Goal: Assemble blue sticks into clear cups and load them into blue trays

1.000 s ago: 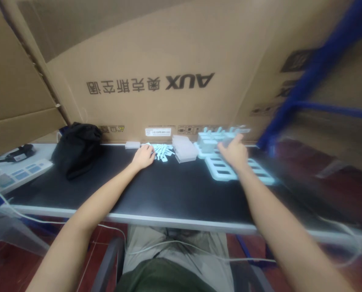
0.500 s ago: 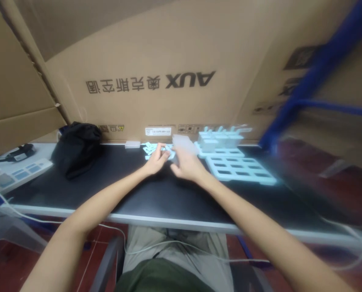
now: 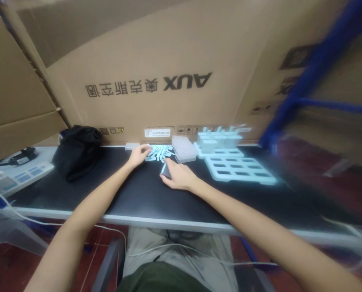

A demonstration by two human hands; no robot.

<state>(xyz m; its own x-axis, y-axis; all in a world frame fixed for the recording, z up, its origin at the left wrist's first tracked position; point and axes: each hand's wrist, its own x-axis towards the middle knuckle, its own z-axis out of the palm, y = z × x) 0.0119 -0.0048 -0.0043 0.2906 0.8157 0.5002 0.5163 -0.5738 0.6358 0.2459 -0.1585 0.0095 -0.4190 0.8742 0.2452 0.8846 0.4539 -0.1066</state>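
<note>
My left hand (image 3: 137,156) is at the left side of a loose pile of light-blue popsicle sticks (image 3: 161,151). Its fingers are curled in, fingertips at the sticks; whatever lies between them is too small to make out. Just in front of the pile, my right hand (image 3: 181,175) grips a small see-through popsicle mould (image 3: 165,171) with a pale blue edge, tilted above the black tabletop. Part of the mould is hidden by the fingers. Behind the right hand lie stacked, cloudy-clear plastic pieces (image 3: 184,149).
Right of the hands are a light-blue rack with holes (image 3: 242,169) and another rack holding assembled popsicle moulds (image 3: 220,140). A black bag (image 3: 77,152) and a white device (image 3: 25,176) are at left. A large cardboard box (image 3: 144,48) stands behind the table (image 3: 132,198).
My hands have moved apart: the left went left to the sticks, the right came toward me with the mould. The cloudy-clear pieces and the stick pile are now more visible.
</note>
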